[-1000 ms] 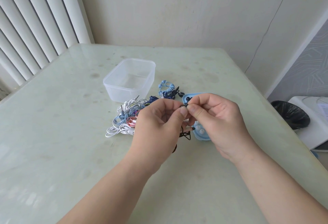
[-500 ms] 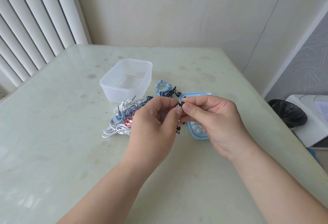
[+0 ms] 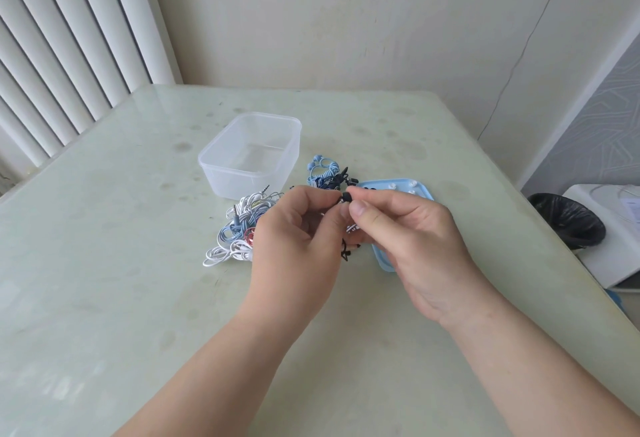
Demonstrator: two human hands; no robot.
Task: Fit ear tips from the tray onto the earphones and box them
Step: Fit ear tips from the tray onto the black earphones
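Above the pale green glass table [image 3: 104, 263], two hands met over one thin black earphone [image 3: 346, 252].

The left hand [image 3: 298, 239] curled its fingers round the earphone to keep it steady. The right hand [image 3: 412, 229] pinched a little black rubber ear tip [image 3: 346, 198] in thumb and finger, likely to push it on. The flat blue plastic tray [image 3: 394, 184] lay just under, handy for more tips. The clear plastic box [image 3: 249, 156] waited near the tangled earphone pile [image 3: 239, 229].

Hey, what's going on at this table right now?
A person's left hand and right hand pinch a black earbud between them above the table, apparently fitting its tip. The blue tray lies under the right hand. Tangled earphones sit beside the left hand, and the clear box behind looks empty.
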